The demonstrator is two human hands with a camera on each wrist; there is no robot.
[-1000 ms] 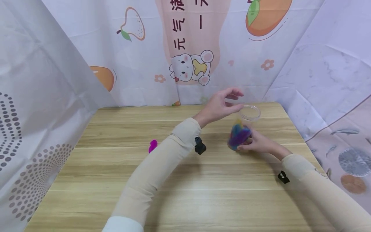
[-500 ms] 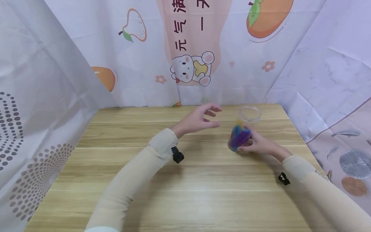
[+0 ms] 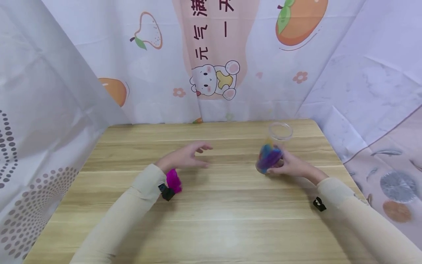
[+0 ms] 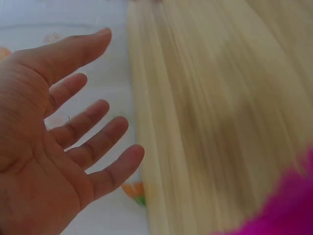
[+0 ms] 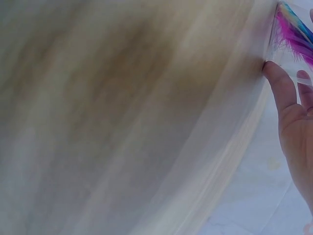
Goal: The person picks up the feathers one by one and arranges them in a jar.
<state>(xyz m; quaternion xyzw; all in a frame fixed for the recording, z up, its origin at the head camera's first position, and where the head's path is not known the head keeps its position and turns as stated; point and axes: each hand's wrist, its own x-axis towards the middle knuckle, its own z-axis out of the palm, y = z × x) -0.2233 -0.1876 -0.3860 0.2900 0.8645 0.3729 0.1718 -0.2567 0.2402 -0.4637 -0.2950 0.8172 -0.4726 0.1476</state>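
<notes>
In the head view my right hand [image 3: 291, 165] grips a clear plastic cup [image 3: 280, 131] low on its side. Several feathers [image 3: 268, 157] in purple, blue and yellow are inside the cup. The right wrist view catches magenta and blue feathers [image 5: 296, 32] beyond the thumb. My left hand [image 3: 184, 156] is held over the table's left half with fingers spread and nothing in them. Close below its wrist lies a magenta feather [image 3: 173, 180], partly covered by the sleeve and wrist camera. That feather is a blurred patch at the lower right of the left wrist view.
The wooden table [image 3: 224, 227] spreads beneath both arms. A printed curtain [image 3: 148, 99] hangs along its back edge, and more sheets hang at the left and right sides.
My left hand has moved left and nearer, from beside the cup's rim to the magenta feather. The feather was hidden behind the arm half a second ago. My right hand keeps holding the cup.
</notes>
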